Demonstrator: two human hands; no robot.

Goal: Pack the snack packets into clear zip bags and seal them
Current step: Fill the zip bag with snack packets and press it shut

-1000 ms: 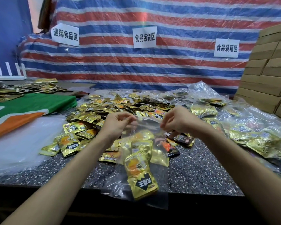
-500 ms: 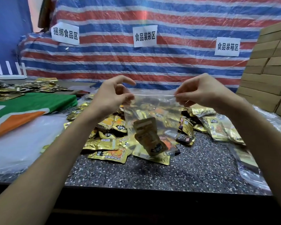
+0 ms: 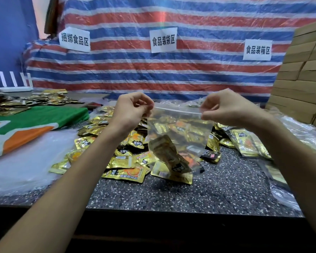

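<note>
Clear plastic, one zip bag (image 3: 180, 125) hung above the table (image 3: 217, 194) between two hands held apart: the left hand (image 3: 133, 111) pinched its top left corner and the right hand (image 3: 226, 108) its top right, the zip strip taut between them. One gold packet (image 3: 167, 152) sat tilted low inside; any others were unclear. Loose packets (image 3: 125, 162) lay heaped behind, too many to count. Three signs (image 3: 163, 40) hung on the striped tarp (image 3: 199, 73).

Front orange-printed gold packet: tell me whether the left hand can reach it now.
Probably not yet: the left hand pinches the zip bag by a corner. The gold packet lies uncovered below, so letting go frees it.
</note>
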